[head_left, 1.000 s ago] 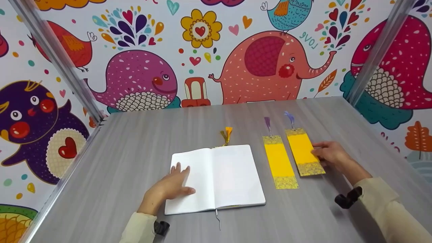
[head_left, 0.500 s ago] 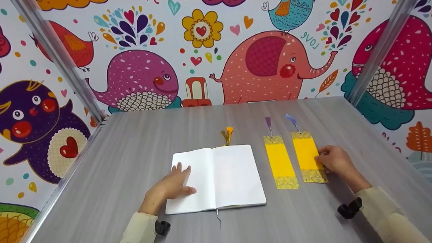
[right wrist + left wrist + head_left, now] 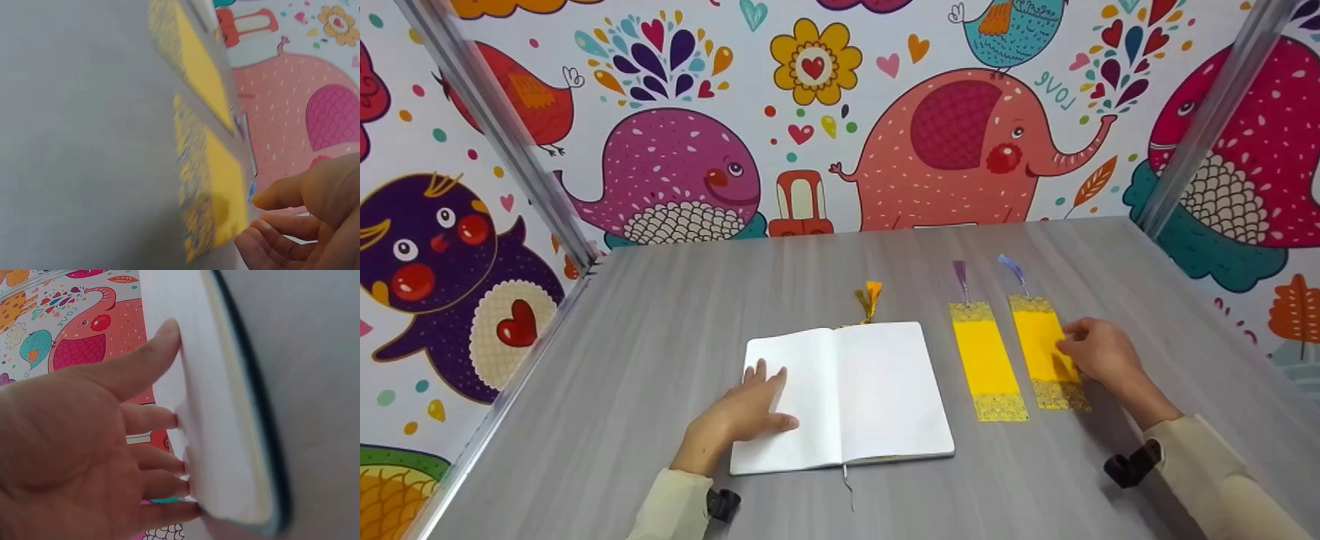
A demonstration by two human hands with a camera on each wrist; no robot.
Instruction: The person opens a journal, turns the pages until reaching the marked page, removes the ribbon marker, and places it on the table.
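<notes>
An open notebook with blank white pages lies on the table. My left hand rests on its left page, fingers spread, and in the left wrist view the fingertips touch the paper. To the right lie two yellow bookmarks with patterned gold ends: the one with a purple tassel is nearer the notebook, and the one with a blue tassel lies farther right. My right hand is at the right edge of the blue-tasselled bookmark, its shadow on the yellow. The right wrist view shows thumb and fingers apart, with nothing pinched between them.
A gold-and-olive tassel sticks out above the notebook's top edge, and a thin ribbon hangs from its bottom. Behind the grey table stands a wall printed with cartoon animals.
The blue-tasselled bookmark has shifted right and toward me and now lies flat. My right hand moved with it and has let go. The left hand has stayed on the page.
</notes>
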